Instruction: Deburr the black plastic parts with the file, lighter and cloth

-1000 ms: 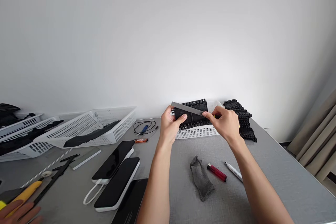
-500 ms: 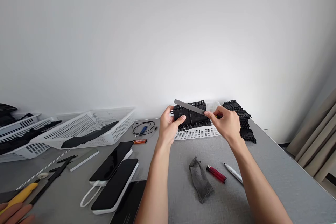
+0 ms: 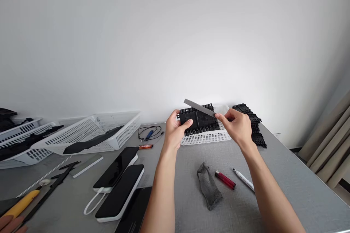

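My left hand (image 3: 176, 127) grips the left end of a black plastic part (image 3: 201, 122) that has a row of knobs along each long edge, its thumb lying across the face. Pinched in my right hand (image 3: 236, 123) is a flat grey file (image 3: 198, 107), slanting up to the left over the part's upper edge. Whether file and part touch I cannot tell. Behind them stands a white perforated basket (image 3: 207, 138). More black knobbed parts (image 3: 251, 120) are stacked to the right of it.
Nearer on the table lie a grey cloth (image 3: 209, 187), a red lighter (image 3: 225, 180) and a white marker (image 3: 244, 180). Phones (image 3: 121, 189), a cable (image 3: 150, 134), a caliper (image 3: 57, 185) and white baskets (image 3: 120, 140) occupy the left. Another person's hand (image 3: 11, 224) holds a yellow-handled tool (image 3: 23, 204).
The file has moved slightly up and to the right with my right hand. My left hand and the part stay nearly in place. The other person's hand has shifted down and left.
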The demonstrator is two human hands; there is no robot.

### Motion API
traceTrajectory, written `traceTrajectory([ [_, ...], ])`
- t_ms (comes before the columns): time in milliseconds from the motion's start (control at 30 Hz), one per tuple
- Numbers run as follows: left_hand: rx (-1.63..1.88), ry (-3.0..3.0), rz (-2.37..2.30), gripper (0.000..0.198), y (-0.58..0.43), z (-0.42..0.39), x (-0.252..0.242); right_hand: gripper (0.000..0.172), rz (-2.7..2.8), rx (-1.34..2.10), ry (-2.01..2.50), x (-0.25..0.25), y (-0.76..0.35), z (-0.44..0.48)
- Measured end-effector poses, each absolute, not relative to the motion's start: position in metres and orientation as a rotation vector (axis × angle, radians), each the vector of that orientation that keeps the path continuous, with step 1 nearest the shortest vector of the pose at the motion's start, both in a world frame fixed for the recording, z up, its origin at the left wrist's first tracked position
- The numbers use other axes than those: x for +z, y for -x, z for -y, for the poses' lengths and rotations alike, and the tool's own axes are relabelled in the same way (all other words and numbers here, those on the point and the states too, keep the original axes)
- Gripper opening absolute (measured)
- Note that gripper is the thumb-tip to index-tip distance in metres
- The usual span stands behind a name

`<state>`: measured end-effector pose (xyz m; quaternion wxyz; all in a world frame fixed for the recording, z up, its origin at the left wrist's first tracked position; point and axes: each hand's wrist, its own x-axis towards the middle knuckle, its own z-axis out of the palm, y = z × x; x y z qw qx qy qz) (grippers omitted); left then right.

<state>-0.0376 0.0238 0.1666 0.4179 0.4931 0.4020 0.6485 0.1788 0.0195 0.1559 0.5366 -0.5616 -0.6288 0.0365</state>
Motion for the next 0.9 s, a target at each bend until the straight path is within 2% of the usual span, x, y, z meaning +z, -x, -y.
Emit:
traceTrajectory([
  [300, 1.648, -1.192, -0.971, 0.055, 0.041, -0.028, 0.163, 0.059, 1.389, 0.11, 1.349, 0.155, -0.206, -0.025],
  [667, 1.679, -1.305, -1.002, 0.042, 0.027, -0.023, 0.165, 0.055, 1.644, 0.053, 1.407, 0.159, -0.154, -0.004],
  [900, 1.619, -1.22, -1.033, 0.053, 0.034, -0.024, 0.165, 0.057, 1.566, 0.05, 1.439, 0.156, -0.184, -0.016],
])
